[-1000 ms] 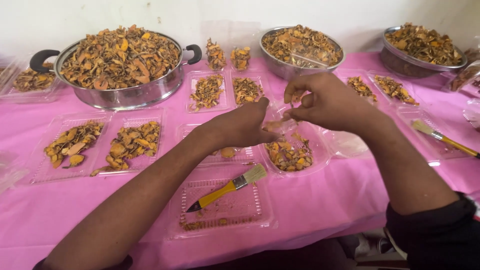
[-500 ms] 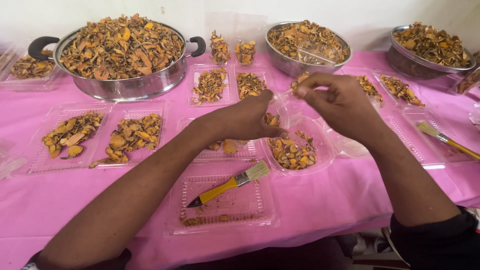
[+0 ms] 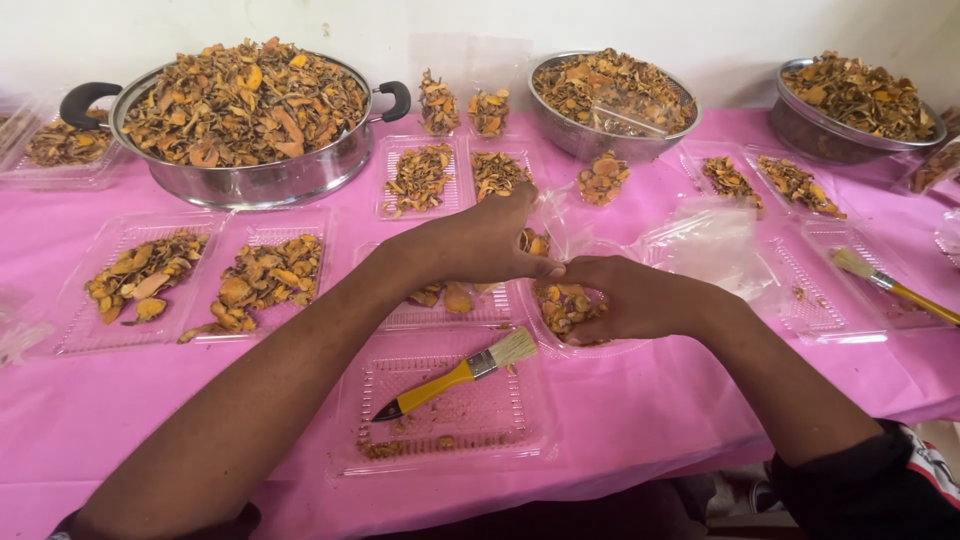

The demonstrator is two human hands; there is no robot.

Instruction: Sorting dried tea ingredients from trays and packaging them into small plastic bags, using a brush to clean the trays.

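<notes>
My left hand (image 3: 485,240) and my right hand (image 3: 635,295) meet fingertip to fingertip over the middle of the pink table. Both pinch the mouth of a clear plastic bag (image 3: 560,215) that holds dried orange-brown slices (image 3: 565,305). The bag's filled end rests on the table under my right hand, next to a clear tray (image 3: 450,310) with a few slices. Close in front lies a paintbrush with a yellow handle (image 3: 450,375) in a clear plastic tray (image 3: 440,430).
A large steel pot (image 3: 240,175) heaped with dried slices stands back left, with two steel bowls (image 3: 560,125) (image 3: 810,135) further right. Several clear trays of slices (image 3: 140,285) lie around. A second brush (image 3: 890,285) lies at the right, beside loose clear bags (image 3: 710,240).
Both hands have come down from chest height to the table with the bag, and my right hand now lies low over the filled end.
</notes>
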